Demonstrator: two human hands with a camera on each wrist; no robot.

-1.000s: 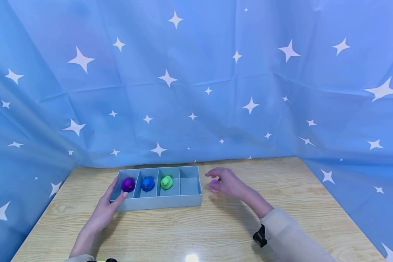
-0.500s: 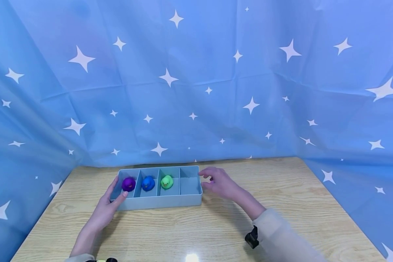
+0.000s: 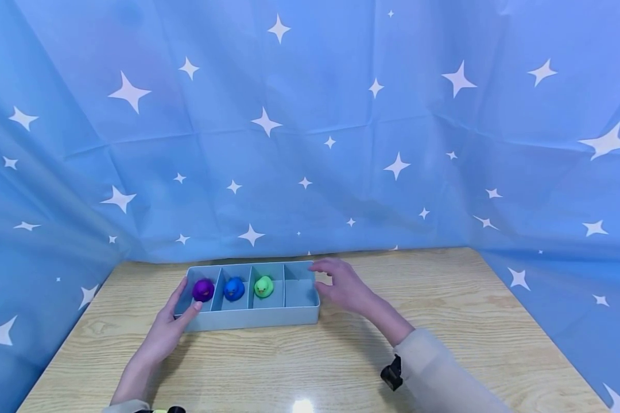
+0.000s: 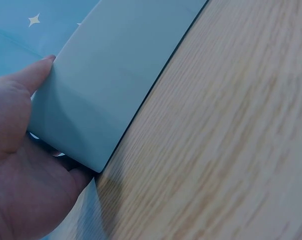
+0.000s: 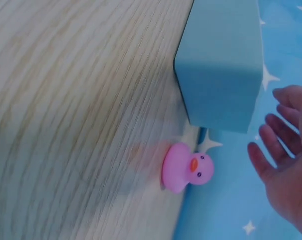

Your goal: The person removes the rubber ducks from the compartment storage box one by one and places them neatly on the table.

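Two hands at either end of a divided tray, a pink duck loose beside it.

The right hand (image 3: 347, 285) hovers at the tray's right end with fingers spread and relaxed, gripping nothing; the right wrist view shows its fingertips (image 5: 271, 145) apart from the pink duck (image 5: 186, 167), which sits upright on the wooden surface (image 3: 341, 355) just beside the tray's corner, outside it. The left hand (image 3: 167, 330) holds the left end of the grey-blue tray (image 3: 258, 317), thumb laid along the front wall and fingers round the end wall. The tray has four compartments in a row: a purple duck (image 3: 203, 289) in the leftmost, a blue duck (image 3: 233, 288) next, a green duck (image 3: 263, 286) third. A blue star-printed cloth (image 3: 310, 132) hangs behind and at both sides.
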